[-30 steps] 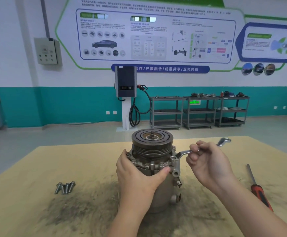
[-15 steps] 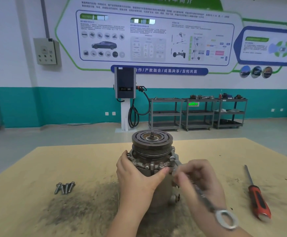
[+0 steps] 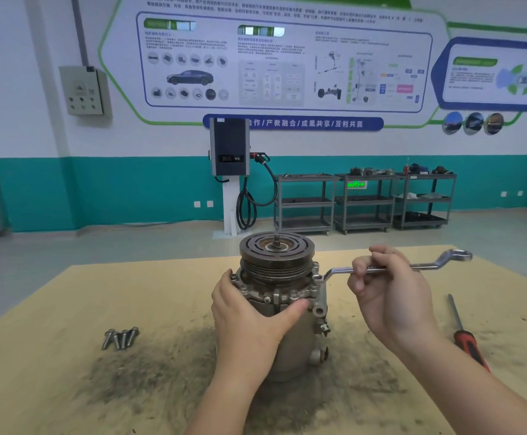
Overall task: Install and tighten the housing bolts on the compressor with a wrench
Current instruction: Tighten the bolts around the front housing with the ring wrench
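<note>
compressor upright, left hand steadying, right hand gripping wrench

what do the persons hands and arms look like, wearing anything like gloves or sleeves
Both hands are bare: no gloves on the left hand or the right hand. No rings, watch or wristband show on either. Both forearms are uncovered as far as the bottom edge of the picture, so no sleeve is in view. The fingernails look short and plain.

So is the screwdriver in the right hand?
No, the right hand grips the wrench; the screwdriver lies on the table.
</note>
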`<state>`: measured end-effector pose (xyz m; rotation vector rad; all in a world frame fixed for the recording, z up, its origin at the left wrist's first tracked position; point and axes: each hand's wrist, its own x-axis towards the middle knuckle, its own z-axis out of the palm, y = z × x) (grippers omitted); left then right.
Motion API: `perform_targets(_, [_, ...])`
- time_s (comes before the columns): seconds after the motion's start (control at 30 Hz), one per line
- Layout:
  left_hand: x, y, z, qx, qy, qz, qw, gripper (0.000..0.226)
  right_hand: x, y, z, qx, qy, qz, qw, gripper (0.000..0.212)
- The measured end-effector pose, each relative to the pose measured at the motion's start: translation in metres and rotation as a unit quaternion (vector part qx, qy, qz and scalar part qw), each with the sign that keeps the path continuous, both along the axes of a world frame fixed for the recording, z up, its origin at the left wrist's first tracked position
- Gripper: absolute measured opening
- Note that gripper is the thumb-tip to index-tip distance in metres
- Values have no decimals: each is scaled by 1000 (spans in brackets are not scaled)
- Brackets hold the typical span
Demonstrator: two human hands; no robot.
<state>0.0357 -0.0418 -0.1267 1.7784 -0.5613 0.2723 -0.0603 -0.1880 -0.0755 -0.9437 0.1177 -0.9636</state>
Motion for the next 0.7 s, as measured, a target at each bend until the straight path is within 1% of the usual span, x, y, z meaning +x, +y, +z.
perform_targets(0.2, [-2, 0, 1, 3, 5, 0, 1000, 140, 11, -11, 7, 62, 55, 89, 993, 11])
perform_targets(0.27, [-2, 1, 2, 5, 8, -2, 1000, 140, 12, -10, 5, 85, 56, 106, 989, 10])
perform_targets(0.33, [-3, 1, 3, 8, 11, 2, 1000, 140, 11, -8, -2, 110, 37, 109, 987, 11])
perform_targets(0.43, [-4, 2, 5, 11, 8, 14, 1000, 137, 11, -3, -10, 114, 5, 78, 990, 15])
perform_targets(0.53, [-3, 1, 5, 20, 5, 31, 999, 131, 10, 5, -14, 74, -7, 11, 997, 20])
perform_targets(0.6, [-3, 1, 5, 24, 9, 33, 999, 129, 9, 10, -15, 52, -2, -14, 999, 22])
perform_targets(0.63, [-3, 1, 5, 26, 14, 31, 999, 128, 8, 10, -10, 50, -5, -18, 999, 21])
perform_targets(0.7, [-6, 3, 7, 29, 19, 24, 999, 128, 3, 1, 6, 81, -29, -15, 996, 19])
